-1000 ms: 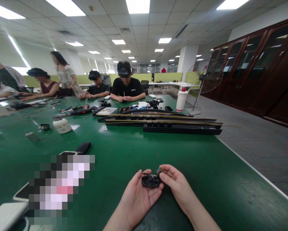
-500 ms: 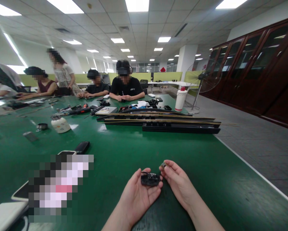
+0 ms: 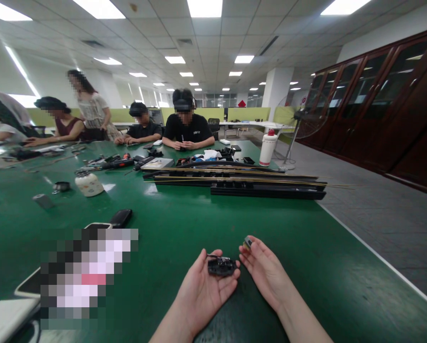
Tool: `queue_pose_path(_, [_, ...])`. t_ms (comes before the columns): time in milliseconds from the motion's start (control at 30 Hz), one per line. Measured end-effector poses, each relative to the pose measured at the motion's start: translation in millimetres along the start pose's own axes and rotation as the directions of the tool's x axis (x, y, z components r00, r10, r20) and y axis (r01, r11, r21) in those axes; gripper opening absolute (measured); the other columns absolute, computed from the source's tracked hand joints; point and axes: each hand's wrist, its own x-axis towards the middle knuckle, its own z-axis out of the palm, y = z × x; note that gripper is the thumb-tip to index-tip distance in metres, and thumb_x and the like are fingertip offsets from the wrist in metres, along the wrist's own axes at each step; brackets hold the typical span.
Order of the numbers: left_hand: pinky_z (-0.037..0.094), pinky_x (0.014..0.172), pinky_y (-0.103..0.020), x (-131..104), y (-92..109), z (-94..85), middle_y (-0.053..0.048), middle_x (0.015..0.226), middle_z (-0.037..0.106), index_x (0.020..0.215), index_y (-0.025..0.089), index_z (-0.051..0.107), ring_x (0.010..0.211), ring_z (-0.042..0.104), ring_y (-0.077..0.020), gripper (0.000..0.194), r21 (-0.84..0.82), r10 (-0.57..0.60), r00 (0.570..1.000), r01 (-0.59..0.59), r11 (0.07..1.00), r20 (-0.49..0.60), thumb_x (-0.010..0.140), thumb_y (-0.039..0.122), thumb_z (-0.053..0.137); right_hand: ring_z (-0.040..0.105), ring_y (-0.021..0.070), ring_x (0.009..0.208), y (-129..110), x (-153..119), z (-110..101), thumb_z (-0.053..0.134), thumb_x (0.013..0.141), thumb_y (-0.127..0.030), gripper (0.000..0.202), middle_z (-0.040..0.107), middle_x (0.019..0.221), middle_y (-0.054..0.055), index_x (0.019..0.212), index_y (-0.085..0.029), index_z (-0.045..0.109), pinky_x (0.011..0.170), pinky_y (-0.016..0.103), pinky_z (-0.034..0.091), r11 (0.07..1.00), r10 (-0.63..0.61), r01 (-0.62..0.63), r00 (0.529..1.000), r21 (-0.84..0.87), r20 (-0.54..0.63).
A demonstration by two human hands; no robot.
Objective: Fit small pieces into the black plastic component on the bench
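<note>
In my left hand, palm up with curled fingers, lies a small black plastic housing with parts showing inside and a thin dark piece sticking out at its upper left. My right hand is just to the right, its thumb and fingers pinched on a small grey and yellowish metal piece. That piece is held above and apart from the housing. Both hands hover over the near part of the green table.
Long black rails with thin brass-coloured rods lie across the table ahead. On the left are a blurred-out screen, a black case and a white jar. A white bottle stands at the far right. Several people sit or stand beyond.
My right hand has turned and shifted slightly right with the small metal piece, widening the gap to the housing. My left hand has barely moved.
</note>
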Motion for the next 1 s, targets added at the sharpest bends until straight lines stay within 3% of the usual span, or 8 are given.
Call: queue_pose_path(1000, [0.044,0.081,-0.033,0.6,1.2,-1.0,-0.017,0.096,0.065,0.091,0.015,0.059,0.089,0.064,-0.0262,0.031,0.002,0.005,1.000,-0.005,1.000,-0.015,0.085,0.041,0.044,0.061,0.0114,0.071,1.3,2.7,-2.5,0.081,0.052,-0.036,0.035,0.067,0.072,-0.002,0.080,-0.020,0.066,0.071,0.024,0.047,0.998,0.013,-0.012,1.000,0.063,-0.012])
